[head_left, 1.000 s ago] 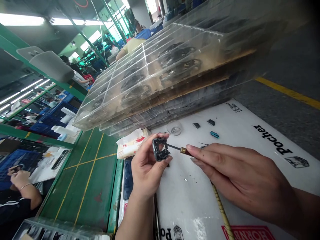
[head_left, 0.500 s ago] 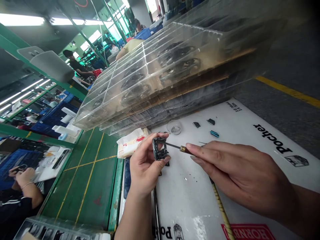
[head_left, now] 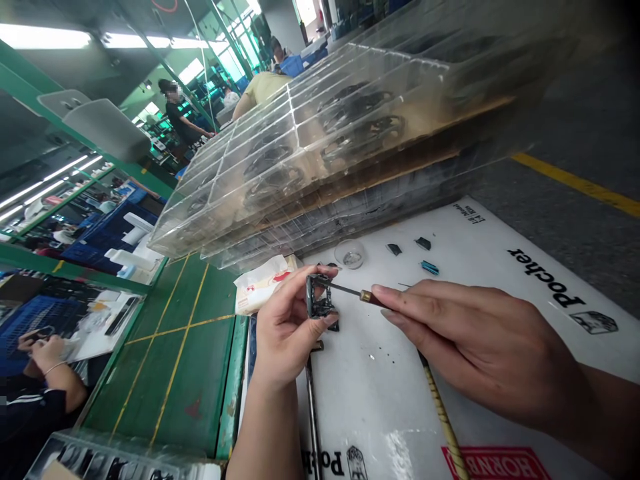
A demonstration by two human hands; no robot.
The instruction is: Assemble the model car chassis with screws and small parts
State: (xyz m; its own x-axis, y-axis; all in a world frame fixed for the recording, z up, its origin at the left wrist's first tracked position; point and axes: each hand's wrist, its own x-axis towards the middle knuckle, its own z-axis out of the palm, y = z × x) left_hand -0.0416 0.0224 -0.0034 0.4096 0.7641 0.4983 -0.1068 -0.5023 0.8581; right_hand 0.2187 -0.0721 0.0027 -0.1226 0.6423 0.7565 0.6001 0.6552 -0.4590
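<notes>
Between its thumb and fingers, my left hand (head_left: 287,327) holds a small black frame-like part (head_left: 320,307) with open gaps in it. My right hand (head_left: 480,350) grips a thin screwdriver (head_left: 366,295) with a brass collar and dark handle. Its shaft reaches left to the upper part of the frame; the exact contact at the tip is too small to make out. Beneath the hands lies a white printed mat (head_left: 370,407). Just behind the held part stands a small clear dish (head_left: 351,255) with tiny pieces in it.
Stacked clear trays (head_left: 295,133) with black parts rise behind the mat. A tissue pack (head_left: 263,283) sits left of it. Dark pieces (head_left: 424,244) and a blue piece (head_left: 429,267) lie at the back. A yellowish striped rod (head_left: 443,417) lies near my right hand. A co-worker's hands (head_left: 47,350) are far left.
The black part has turned slightly in my left hand, which has shifted a little left. The screwdriver stays nearly in place. In the background, a standing person has moved right.
</notes>
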